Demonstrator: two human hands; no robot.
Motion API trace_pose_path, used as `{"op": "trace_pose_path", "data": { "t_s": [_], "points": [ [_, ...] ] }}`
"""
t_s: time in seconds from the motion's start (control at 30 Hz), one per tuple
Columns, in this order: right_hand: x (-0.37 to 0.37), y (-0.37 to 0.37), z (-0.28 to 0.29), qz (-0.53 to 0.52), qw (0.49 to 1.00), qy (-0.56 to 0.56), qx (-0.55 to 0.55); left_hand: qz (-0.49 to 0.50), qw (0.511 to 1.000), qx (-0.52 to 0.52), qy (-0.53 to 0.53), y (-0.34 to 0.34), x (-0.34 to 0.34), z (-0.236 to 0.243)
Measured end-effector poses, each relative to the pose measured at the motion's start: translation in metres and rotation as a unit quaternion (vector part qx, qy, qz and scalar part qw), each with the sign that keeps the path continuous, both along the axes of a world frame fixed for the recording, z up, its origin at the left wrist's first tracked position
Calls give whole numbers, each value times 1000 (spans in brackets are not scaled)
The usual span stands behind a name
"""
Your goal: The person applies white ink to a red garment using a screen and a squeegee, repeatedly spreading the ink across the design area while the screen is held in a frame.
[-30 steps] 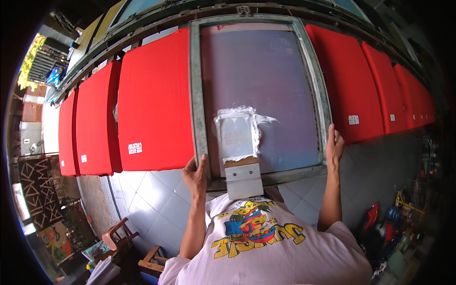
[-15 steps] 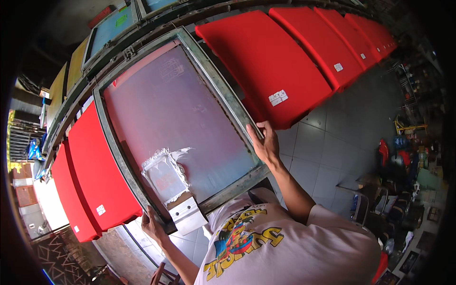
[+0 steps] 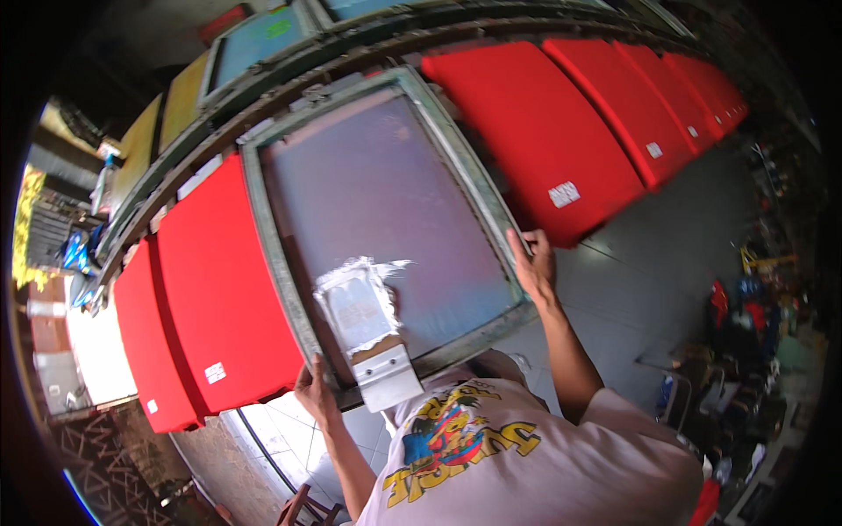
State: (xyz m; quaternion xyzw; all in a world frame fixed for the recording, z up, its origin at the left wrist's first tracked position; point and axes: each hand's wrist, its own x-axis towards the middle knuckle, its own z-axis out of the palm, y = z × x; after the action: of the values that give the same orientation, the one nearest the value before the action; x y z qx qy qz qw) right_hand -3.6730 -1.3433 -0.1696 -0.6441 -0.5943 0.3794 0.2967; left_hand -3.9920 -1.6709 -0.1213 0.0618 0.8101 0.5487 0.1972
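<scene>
Hands grip a grey-framed printing screen (image 3: 386, 202) lying on the long table (image 3: 263, 114): left hand (image 3: 314, 393) closed on its near left corner, right hand (image 3: 533, 263) on its right edge. Squeegee (image 3: 373, 337), apparently smeared white, rests on the mesh between red panels (image 3: 219, 298).

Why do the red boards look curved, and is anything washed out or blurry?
Head view: the fisheye lens bends the red boards and the screen frame toward the rim; daylight washes out the far left edge; corners go black; the right hand looks slightly soft.
</scene>
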Motion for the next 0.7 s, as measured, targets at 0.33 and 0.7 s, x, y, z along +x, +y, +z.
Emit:
{"op": "trace_pose_path", "data": {
  "t_s": [0.33, 0.7],
  "points": [
    [-8, 1, -7, -13, 993, 113, 26, -16, 999, -6, -30, 1, -13, 9],
    [-13, -14, 32, 54, 995, -33, 80, 26, 999, 9, -43, 3, -4, -5]
  ]
}}
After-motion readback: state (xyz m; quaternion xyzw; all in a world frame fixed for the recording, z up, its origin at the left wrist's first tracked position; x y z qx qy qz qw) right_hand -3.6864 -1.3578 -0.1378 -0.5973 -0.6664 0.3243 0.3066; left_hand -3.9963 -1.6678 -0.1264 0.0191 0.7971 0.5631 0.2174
